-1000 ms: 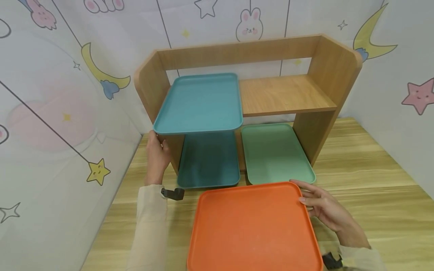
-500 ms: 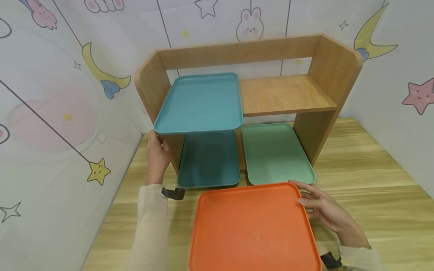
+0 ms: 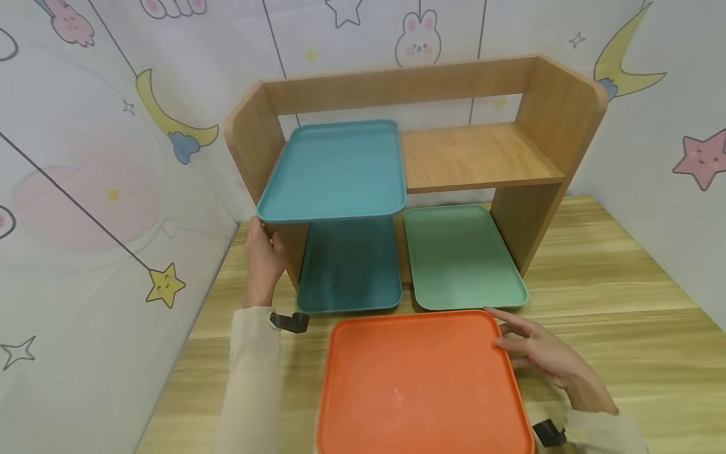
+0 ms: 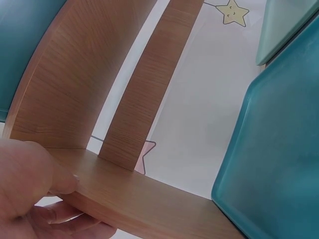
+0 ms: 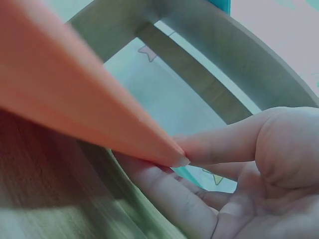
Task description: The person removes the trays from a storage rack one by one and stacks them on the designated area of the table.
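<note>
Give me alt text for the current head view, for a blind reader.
The right hand holds an orange tray near its far right corner; the left hand grips the left side of a shelf. An upper blue tray sits on the shelf, above a lower blue tray with a green tray to its right.

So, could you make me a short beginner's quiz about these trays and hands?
1. Multiple choice: as the head camera sees it, where on the wooden shelf is the green tray?
A) upper level, left
B) lower level, right
C) lower level, left

2. True or false: the left hand is gripping the green tray.

3. Name it: which tray is the right hand pinching by its edge?

Key:
1. B
2. False; that hand grips the shelf's wooden side.
3. The orange tray.
</note>
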{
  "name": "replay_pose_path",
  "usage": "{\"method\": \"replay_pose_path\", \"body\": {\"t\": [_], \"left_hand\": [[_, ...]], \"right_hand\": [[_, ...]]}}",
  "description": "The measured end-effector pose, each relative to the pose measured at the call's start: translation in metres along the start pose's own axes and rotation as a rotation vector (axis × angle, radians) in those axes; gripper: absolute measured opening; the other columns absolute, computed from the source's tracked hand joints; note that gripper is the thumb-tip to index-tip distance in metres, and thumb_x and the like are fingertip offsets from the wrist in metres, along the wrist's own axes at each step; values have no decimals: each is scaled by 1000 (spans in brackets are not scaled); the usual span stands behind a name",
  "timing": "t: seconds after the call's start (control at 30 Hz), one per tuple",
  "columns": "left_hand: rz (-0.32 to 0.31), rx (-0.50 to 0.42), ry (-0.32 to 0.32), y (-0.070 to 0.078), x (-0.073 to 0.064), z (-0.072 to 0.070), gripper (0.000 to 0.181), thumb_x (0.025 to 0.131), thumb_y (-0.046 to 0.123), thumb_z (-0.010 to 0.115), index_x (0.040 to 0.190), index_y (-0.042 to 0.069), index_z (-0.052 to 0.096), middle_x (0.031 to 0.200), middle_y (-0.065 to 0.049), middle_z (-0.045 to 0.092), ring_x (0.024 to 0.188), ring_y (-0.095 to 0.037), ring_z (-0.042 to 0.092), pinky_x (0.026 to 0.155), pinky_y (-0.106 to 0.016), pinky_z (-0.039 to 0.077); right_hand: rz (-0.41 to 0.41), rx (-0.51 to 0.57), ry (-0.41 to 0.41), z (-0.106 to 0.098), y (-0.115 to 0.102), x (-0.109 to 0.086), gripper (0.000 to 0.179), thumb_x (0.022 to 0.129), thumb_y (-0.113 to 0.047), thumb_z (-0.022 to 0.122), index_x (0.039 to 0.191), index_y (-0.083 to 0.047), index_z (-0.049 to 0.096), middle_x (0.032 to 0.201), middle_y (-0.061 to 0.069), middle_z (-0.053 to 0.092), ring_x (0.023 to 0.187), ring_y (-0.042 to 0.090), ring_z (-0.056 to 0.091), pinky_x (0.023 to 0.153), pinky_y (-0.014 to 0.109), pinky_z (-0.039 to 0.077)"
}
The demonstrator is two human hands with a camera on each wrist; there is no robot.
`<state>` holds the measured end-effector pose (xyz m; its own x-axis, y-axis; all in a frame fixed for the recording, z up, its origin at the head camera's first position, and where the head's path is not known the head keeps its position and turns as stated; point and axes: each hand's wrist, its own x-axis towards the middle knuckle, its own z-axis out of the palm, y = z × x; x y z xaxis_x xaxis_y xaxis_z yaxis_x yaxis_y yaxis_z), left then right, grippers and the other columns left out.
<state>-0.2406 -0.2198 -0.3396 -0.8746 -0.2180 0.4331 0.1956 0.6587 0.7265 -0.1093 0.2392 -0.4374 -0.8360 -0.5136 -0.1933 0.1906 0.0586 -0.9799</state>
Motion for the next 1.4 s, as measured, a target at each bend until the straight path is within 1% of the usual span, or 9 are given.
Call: {"method": "replay_pose_path", "body": {"t": [0.13, 0.3, 0.53, 0.73, 0.9, 1.17, 1.4], "left_hand": [[19, -1, 8, 0, 0, 0, 32, 97, 0, 41, 129, -3, 40, 114, -21, 50, 96, -31, 49, 84, -44, 46], [41, -1, 13, -1, 1, 1, 30, 97, 0, 41, 127, -4, 41, 110, -21, 49, 93, -30, 48, 82, -43, 45], [69, -6, 12, 1, -1, 0, 21, 97, -1, 40, 118, -6, 44, 99, -21, 47, 86, -31, 45, 75, -42, 40], [67, -1, 14, 2, -1, 1, 23, 97, -1, 40, 119, -6, 44, 99, -21, 48, 86, -30, 45, 75, -42, 40], [57, -10, 5, 2, -3, 0, 25, 97, -1, 40, 122, -6, 43, 102, -21, 49, 88, -30, 45, 76, -42, 41], [54, -22, 2, 1, -3, -1, 27, 98, 0, 40, 125, -5, 42, 107, -22, 49, 91, -30, 46, 79, -43, 42], [65, -16, 15, 0, -2, -1, 27, 97, -1, 40, 123, -6, 43, 106, -23, 50, 90, -31, 47, 78, -43, 42]], "right_hand": [[9, -20, 12, 1, -1, 1, 66, 99, -14, 49, 153, -6, 11, 118, 21, 37, 101, 25, 65, 83, 44, 55], [34, -59, 49, 2, 0, 2, 67, 98, -14, 51, 153, -5, 14, 118, 22, 39, 99, 23, 65, 81, 43, 56], [59, -150, 112, 3, 0, 3, 70, 95, -13, 57, 151, -2, 17, 117, 26, 43, 92, 17, 65, 74, 35, 57], [72, -158, 127, 5, 1, 5, 69, 95, -9, 55, 151, -1, 16, 121, 30, 43, 94, 20, 65, 75, 36, 57], [75, -181, 161, 8, 1, 7, 68, 93, -8, 56, 151, -1, 20, 123, 31, 43, 95, 21, 65, 74, 35, 57], [81, -216, 203, 10, 2, 9, 67, 91, -7, 59, 149, -1, 26, 117, 27, 47, 90, 18, 64, 71, 33, 57], [88, -265, 233, 11, 2, 12, 65, 90, -6, 60, 148, -2, 30, 113, 24, 49, 90, 16, 62, 70, 31, 56]]}}
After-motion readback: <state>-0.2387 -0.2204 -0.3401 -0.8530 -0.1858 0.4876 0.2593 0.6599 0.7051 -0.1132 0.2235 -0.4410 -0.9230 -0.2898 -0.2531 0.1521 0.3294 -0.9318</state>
